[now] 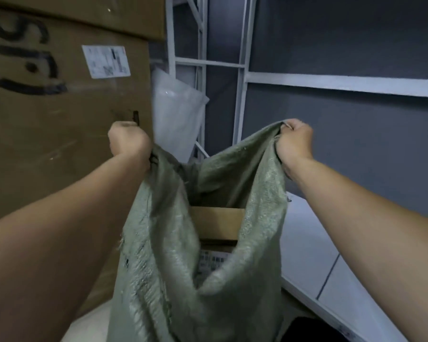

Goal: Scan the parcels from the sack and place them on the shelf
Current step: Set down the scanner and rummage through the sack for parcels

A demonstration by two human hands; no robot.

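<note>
A grey-green woven sack hangs in front of me, its mouth pulled wide. My left hand grips the left edge of the mouth in a fist. My right hand grips the right edge the same way, held up at about the same height. Inside the sack a brown cardboard parcel shows, with a white printed label below it. The white metal shelf lies low on the right, beside the sack.
A stack of large cardboard boxes with a shipping label stands close on the left. A white plastic-wrapped package leans behind the sack against the white shelf frame. A grey wall is behind the shelving.
</note>
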